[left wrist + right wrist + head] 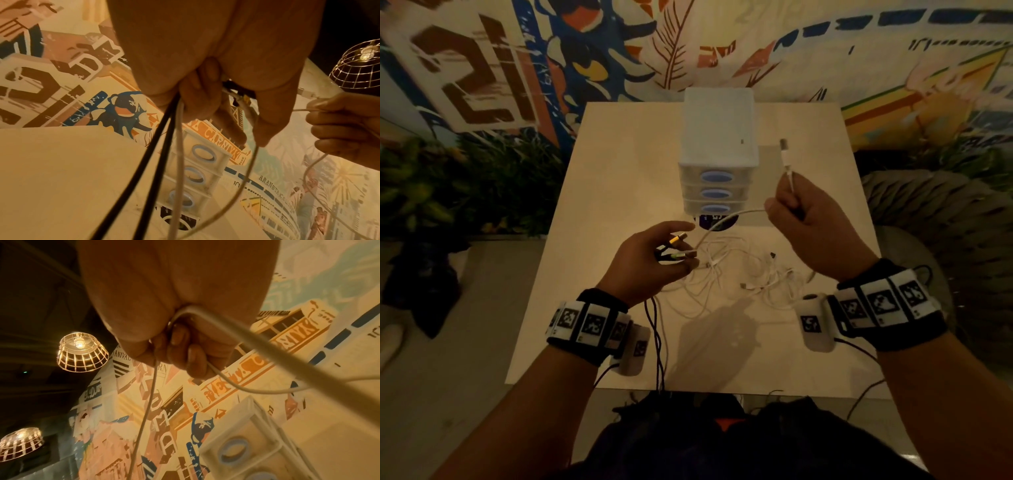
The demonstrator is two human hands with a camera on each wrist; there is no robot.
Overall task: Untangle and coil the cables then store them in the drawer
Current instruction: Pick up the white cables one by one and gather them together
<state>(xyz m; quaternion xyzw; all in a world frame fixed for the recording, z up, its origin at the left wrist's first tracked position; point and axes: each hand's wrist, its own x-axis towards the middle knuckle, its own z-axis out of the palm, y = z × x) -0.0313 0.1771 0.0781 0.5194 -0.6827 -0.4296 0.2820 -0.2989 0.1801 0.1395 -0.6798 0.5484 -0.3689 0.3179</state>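
A white three-drawer unit (719,147) is taken as the landmark; it stands toward the far edge of the tabletop (619,171), and all three drawers are seen closed.

In front of the unit, on its near side, a loose tangle of white cables (736,274) is spread on the tabletop. No coil is formed yet.

The left hand (654,260) is held in front of the unit and to its left. Several plug ends are pinched between its curled fingers, and two black cables (657,335) with one pale cable are seen hanging from it past the near edge of the tabletop.

The right hand (804,233) is raised to the right of the unit's drawer fronts. Its fingers are closed round one white cable (789,171), the plug end pointing up beside the unit; the same cable is run across to the left hand.

Judgement — the untangling step is under way, with storage well off.

Risks noted:
- If the white cable is pulled harder while loops remain crossed in the tangle, a knot is likely to be tightened.
- The whole tangle may be dragged toward the unit, or off the tabletop.
- The hanging black cables may slip free — the left hand's pinch is shared among several plugs.
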